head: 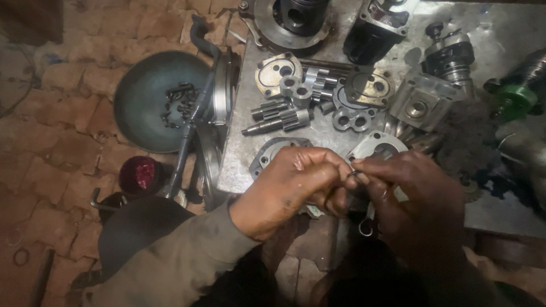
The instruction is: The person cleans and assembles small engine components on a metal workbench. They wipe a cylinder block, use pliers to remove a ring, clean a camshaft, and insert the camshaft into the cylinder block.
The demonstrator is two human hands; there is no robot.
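Left hand (290, 187) and right hand (409, 193) together, fingertips pinched on 1 small dark thin ring (354, 173), probably a rubber seal, just above the grey metal worktop (500, 34). Light, limp, likely oily; best gripped at opposite edges. Beyond: 2 steel gear shafts (278, 116), 1 round dark metal bowl (148, 96) of bolts.

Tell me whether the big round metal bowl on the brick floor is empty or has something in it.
Not empty. The round grey-green metal bowl holds a small heap of dark bolts near its right side; the rest of its inside shows bare.
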